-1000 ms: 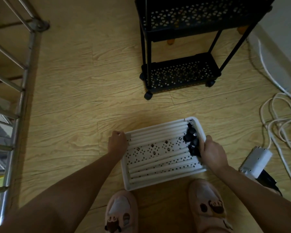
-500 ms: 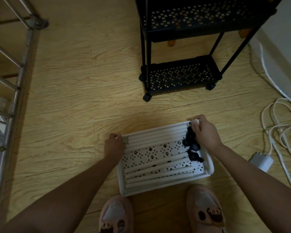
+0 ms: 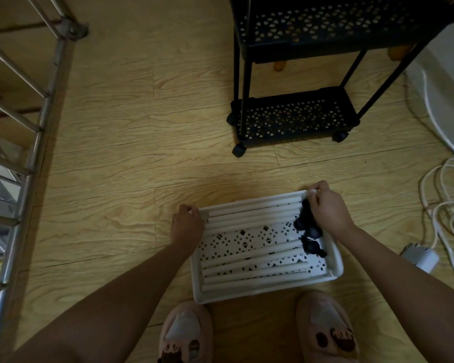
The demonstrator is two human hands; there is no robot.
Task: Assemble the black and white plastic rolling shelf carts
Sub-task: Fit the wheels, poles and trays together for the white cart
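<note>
while the white tray (image 3: 262, 290) lies flat on the wood floor (image 3: 121, 158) just ahead of the person's two slippers (image 3: 185, 334), both hands are at its short ends. tray base is perforated in diamond patterns. several white tubes (image 3: 252, 214) lie lengthwise inside it, some along the far wall and some along the near wall, with bare perforated base showing between the two groups. a cluster of black caster wheels (image 3: 308, 231) sits in the tray's right end, on top of the tubes.

left hand (image 3: 186, 226): grip curled over the tray's far-left corner, fingers closed on the rim. right hand (image 3: 328, 208): at the far-right corner, fingertips pinched on the end of a white tube there; heel of the hand is just above the casters, contact with them cannot be told.

beyond the tray, well apart from it, stands the black cart (image 3: 294, 119), already built, with two perforated shelves visible, upright poles and wheels on the floor. right of the tray: white cables (image 3: 440, 203) looped on the floor and a grey power strip (image 3: 421, 256) near the right forearm. left edge of view: a metal rack (image 3: 24, 142) with slanted bars. lighting dim; small detail on the casters unreadable.
</note>
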